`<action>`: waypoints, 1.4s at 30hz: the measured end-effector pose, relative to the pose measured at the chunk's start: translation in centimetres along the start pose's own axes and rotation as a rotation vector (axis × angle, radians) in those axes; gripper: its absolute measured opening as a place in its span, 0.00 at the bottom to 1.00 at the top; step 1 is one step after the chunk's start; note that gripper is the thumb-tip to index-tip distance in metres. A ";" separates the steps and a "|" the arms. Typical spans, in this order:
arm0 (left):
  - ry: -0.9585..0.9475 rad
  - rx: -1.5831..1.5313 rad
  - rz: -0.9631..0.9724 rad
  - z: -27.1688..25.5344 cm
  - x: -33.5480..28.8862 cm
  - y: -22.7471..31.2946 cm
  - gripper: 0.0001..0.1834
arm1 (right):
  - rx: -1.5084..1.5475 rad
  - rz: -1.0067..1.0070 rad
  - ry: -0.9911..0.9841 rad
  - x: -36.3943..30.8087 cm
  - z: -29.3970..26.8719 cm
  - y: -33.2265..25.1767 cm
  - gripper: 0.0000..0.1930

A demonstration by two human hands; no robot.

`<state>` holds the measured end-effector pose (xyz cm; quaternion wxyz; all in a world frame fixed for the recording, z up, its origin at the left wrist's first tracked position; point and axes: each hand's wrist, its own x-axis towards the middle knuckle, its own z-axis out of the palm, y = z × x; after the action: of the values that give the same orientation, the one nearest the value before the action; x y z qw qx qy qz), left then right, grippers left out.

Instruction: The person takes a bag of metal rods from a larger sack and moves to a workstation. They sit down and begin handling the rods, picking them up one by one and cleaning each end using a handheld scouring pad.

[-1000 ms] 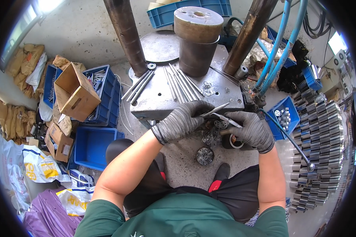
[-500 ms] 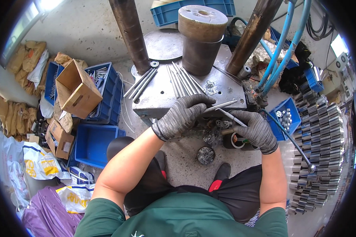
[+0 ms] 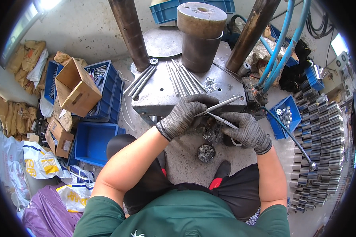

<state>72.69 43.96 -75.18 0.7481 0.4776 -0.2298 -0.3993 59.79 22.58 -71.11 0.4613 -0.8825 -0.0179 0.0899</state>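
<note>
My left hand (image 3: 182,115), in a grey knitted glove, is closed around a metal rod (image 3: 224,104) that sticks out to the right. My right hand (image 3: 247,132), gloved alike, grips a slim silver metal tool (image 3: 222,120), its exact kind unclear. The tool's tip lies at or close to the rod near my left fingers; I cannot tell whether they touch. Beyond the hands, several metal rods (image 3: 178,81) lie on the steel press bed (image 3: 152,100), with more rods (image 3: 142,82) at its left. Small metal rings (image 3: 210,84) are heaped to their right.
Two dark columns (image 3: 127,33) (image 3: 249,33) and a thick steel cylinder (image 3: 201,43) rise from the bed. A round tin of small parts (image 3: 206,153) stands on the floor. Blue bins (image 3: 93,144) and a cardboard box (image 3: 77,87) are left; stacked metal cylinders (image 3: 322,146) are right.
The right hand and its tool have moved left, closer to the left hand. The rod in the left hand has swung so its free end points further up and right.
</note>
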 end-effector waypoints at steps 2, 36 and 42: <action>0.029 -0.201 -0.118 0.1 0.2 0.0 0.24 | -0.001 -0.013 0.003 0.0 -0.1 0.0 0.26; 0.119 -0.585 -0.035 -2.5 1.1 0.1 0.27 | -0.843 -0.142 0.650 4.4 0.3 9.4 0.15; 0.227 -0.515 -0.002 -1.5 0.6 0.8 0.21 | -0.852 -0.194 0.655 4.8 0.5 9.5 0.10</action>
<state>74.49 44.44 -75.13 0.8654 0.3137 -0.0349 -0.3891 63.92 18.09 -79.82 0.0503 -0.9674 0.0105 -0.2479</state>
